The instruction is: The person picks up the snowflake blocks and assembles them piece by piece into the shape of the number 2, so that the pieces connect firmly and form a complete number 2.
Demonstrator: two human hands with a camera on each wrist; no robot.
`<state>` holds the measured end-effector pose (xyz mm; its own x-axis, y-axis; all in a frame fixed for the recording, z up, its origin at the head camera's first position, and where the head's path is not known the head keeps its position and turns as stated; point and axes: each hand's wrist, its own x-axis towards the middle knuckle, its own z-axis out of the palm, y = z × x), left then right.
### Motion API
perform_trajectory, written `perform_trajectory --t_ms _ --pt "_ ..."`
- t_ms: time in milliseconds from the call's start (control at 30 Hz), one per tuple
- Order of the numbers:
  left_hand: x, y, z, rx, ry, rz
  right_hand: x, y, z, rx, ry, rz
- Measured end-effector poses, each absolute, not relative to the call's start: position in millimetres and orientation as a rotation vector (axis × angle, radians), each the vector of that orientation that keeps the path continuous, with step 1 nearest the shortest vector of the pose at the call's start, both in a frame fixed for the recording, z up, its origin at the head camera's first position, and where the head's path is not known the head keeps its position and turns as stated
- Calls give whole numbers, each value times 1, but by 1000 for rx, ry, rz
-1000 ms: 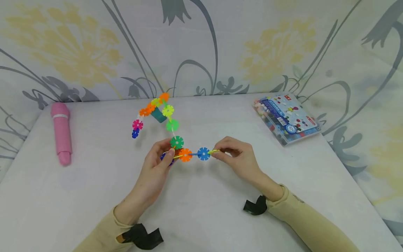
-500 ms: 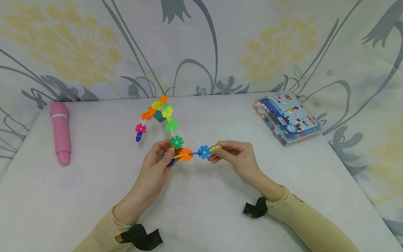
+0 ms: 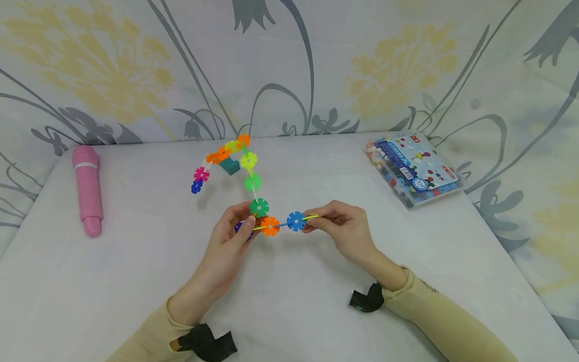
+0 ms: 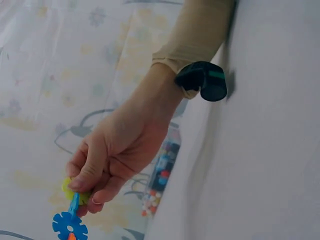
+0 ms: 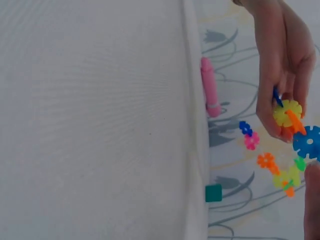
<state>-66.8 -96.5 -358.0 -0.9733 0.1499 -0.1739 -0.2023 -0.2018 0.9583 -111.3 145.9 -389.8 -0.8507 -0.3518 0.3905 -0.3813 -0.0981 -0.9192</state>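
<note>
A chain of notched snowflake discs curves above the table, held between my hands. My left hand (image 3: 228, 244) grips it near a dark blue disc (image 3: 238, 227) and a dark green disc (image 3: 259, 207); its fingers partly hide the pieces there. To the right follow an orange disc (image 3: 270, 226) and a blue disc (image 3: 296, 221). My right hand (image 3: 347, 226) pinches a yellow disc (image 3: 312, 217) edge-on at the blue disc's right side. In the left wrist view, thumb and fingers cover part of this yellow disc (image 4: 67, 188). The chain's loose end carries a pink disc (image 3: 201, 174).
A teal block (image 3: 231, 166) stands behind the chain. At the left lies a pink microphone-shaped object (image 3: 88, 193). A clear compartment box (image 3: 413, 168) of small coloured pieces with a printed lid rests at the back right of the white table (image 3: 294, 311).
Both hands have shifted slightly to the right with the chain. Its loose end has swung a little. The yellow disc has turned between the right fingers, face showing half a second ago, edge-on now.
</note>
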Motion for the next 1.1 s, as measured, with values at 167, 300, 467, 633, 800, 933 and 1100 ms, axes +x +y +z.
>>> perform_trajectory --t_ms 167,300,467,633,800,933,1100 --pt "-65 -95 -360 -74 1837 2276 -113 146 -391 939 -2052 2168" --pt "-66 -94 -363 -92 1850 2278 -113 145 -391 961 -2067 2165" --pt "-65 -93 -365 -112 1880 2266 -112 144 -391 937 -2103 2165" --pt "-64 -92 -365 -126 1864 2273 -111 143 -393 907 -2119 2133" --pt "-65 -91 -366 -134 1840 2292 -110 143 -395 884 -2125 2124" --pt "-66 -91 -368 -126 1865 2283 -110 143 -397 847 -2156 2135" --pt "-67 -90 -370 -111 1869 2281 -111 144 -395 809 -2184 2149"
